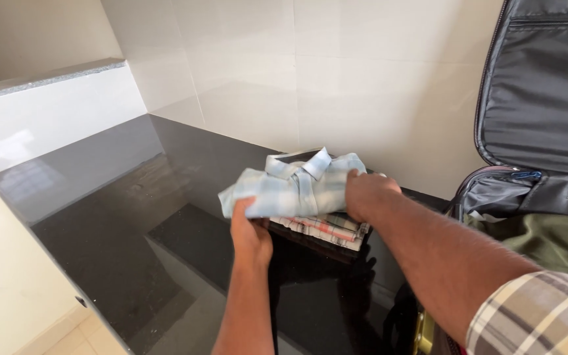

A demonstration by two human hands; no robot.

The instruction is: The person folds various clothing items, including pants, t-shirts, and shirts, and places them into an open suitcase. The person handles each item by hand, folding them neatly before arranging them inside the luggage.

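A folded light blue checked shirt [290, 187] lies on top of a small stack of folded clothes [327, 231] on a black polished counter [133, 217]. My left hand [250, 233] grips the shirt's near left edge from below. My right hand [366, 194] holds the shirt's right side, fingers curled over it. The collar points toward the wall. Under the blue shirt a red-and-white checked garment and a dark one show at the stack's edge.
An open dark suitcase [540, 98] stands at the right, lid leaning against the tiled wall [336, 72], with an olive green garment [553, 243] inside. A pale ledge [41, 79] runs along the left. The counter's front edge drops off toward a beige floor [67, 335].
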